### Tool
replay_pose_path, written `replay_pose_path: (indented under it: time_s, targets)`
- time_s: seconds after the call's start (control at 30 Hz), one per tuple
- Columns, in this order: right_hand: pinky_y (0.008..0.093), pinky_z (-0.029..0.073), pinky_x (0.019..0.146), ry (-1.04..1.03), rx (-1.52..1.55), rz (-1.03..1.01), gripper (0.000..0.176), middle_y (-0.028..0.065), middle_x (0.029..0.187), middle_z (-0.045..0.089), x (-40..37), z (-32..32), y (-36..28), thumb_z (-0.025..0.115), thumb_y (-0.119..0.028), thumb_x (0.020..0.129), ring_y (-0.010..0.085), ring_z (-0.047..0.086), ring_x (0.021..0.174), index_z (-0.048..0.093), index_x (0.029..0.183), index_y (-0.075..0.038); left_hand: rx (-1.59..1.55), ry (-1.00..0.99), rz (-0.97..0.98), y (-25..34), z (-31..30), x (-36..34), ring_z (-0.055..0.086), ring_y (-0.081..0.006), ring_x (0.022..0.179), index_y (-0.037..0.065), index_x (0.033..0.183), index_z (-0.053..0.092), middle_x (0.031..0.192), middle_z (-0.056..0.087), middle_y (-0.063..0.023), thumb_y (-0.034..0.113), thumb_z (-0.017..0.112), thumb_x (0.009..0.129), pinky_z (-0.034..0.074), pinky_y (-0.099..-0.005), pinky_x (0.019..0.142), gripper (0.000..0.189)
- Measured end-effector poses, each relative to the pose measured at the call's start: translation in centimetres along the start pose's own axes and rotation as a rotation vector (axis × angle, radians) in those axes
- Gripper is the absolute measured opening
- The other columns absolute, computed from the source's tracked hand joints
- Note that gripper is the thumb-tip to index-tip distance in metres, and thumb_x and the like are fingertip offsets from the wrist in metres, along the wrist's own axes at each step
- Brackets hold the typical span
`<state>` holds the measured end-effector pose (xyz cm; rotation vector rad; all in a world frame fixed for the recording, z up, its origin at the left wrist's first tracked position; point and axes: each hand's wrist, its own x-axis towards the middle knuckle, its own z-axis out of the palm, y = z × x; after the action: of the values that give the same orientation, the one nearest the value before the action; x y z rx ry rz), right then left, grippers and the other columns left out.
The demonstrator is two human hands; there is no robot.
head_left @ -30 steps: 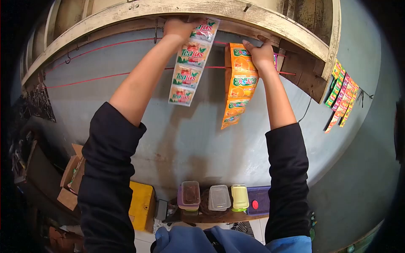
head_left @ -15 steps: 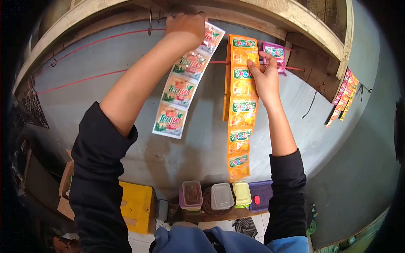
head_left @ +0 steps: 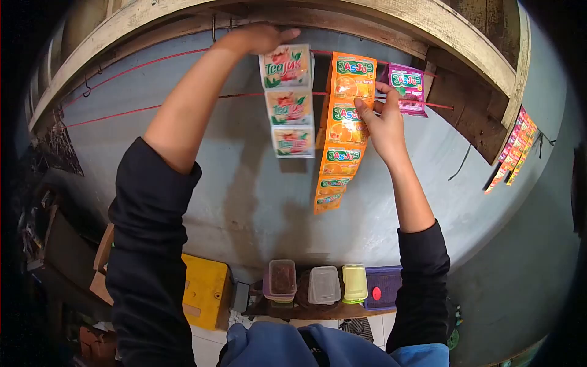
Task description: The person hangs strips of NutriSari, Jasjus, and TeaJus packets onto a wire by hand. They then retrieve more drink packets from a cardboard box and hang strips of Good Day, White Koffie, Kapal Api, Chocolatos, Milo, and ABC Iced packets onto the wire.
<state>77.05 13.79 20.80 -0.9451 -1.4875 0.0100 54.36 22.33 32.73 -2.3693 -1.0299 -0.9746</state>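
My left hand (head_left: 260, 38) is at the upper rope, just above a strip of white Teajus drink sachets (head_left: 290, 107). One finger points to the right, and the others are partly hidden. The sachet strip hangs down in front of the wall, with a second layer showing behind its right edge. My right hand (head_left: 385, 125) pinches the right edge of an orange Jasjus sachet strip (head_left: 347, 125) between thumb and fingers. This strip hangs beside the white one, its lower end tilted to the left. A purple Jasjus sachet (head_left: 408, 88) hangs just right of my right hand.
Two red ropes (head_left: 153, 110) run along the grey wall below a wooden shelf frame (head_left: 183, 27). Metal hooks (head_left: 86, 92) hang at left, more sachet strips (head_left: 515, 147) at right. Below are a yellow box (head_left: 206, 290), plastic containers (head_left: 324, 284) and a purple lid (head_left: 384, 286).
The Teajus strip went from slanting under my left hand to hanging straight and shorter, folded over. My left hand's fingers have extended. The orange strip's lower end swung left and up.
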Motion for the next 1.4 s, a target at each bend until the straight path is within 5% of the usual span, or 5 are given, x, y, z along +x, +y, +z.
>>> replay_pose_path:
  time_s: [0.23,0.43,0.73,1.03,1.4]
  targets:
    - [0.0236,0.044,0.053,0.013,0.131,-0.016,0.046,0.0106,0.072,0.059,-0.9,0.1,0.5,0.058,-0.011,0.078,0.0131,0.057,0.061,0.03,0.113,0.0,-0.321,-0.131,-0.024,0.3,-0.2,-2.4,0.053,-0.016,0.071,0.008,0.077,0.06,0.074,0.057,-0.0029,0.044,0.051,0.079,0.038,-0.0304,0.067,0.038]
    - [0.0194,0.044,0.052,0.121,0.388,0.054,0.056,0.0039,0.072,0.053,-6.8,0.4,1.6,0.059,-0.005,0.076,0.0095,0.056,0.063,0.023,0.118,-0.002,-0.267,0.928,0.033,4.9,5.6,-12.5,0.044,-0.0292,0.094,0.001,0.098,0.047,0.096,0.048,-0.0126,0.011,0.062,0.067,0.033,-0.0379,0.085,0.036]
    - [0.0259,0.045,0.071,-0.674,0.312,0.539,0.028,0.0049,0.092,0.06,-15.1,-0.4,7.8,0.067,-0.008,0.07,0.0101,0.055,0.08,0.057,0.094,-0.001,-1.13,0.497,-0.541,5.2,11.2,-16.3,0.049,-0.0143,0.073,-0.002,0.109,0.039,0.092,0.048,-0.0093,0.02,0.068,0.069,0.042,-0.0281,0.065,0.054]
    - [0.0335,0.045,0.061,-0.369,-0.538,0.206,0.026,0.0115,0.078,0.056,-16.9,-2.4,5.7,0.068,-0.017,0.067,0.0258,0.057,0.067,0.061,0.086,-0.001,-0.598,0.552,-0.285,6.8,7.3,-16.5,0.036,-0.0089,0.055,0.0,0.079,0.058,0.071,0.043,-0.0032,0.001,0.065,0.066,0.032,-0.0216,0.049,0.015]
    - [0.038,0.043,0.057,-0.307,-0.606,0.289,0.021,0.0144,0.074,0.054,-17.4,-2.9,5.2,0.066,-0.02,0.068,0.0314,0.055,0.066,0.06,0.077,-0.001,-0.425,0.806,0.082,3.2,3.8,-11.1,0.05,-0.0181,0.069,-0.002,0.079,0.055,0.078,0.051,-0.0084,0.002,0.062,0.067,0.041,-0.0258,0.064,0.014]
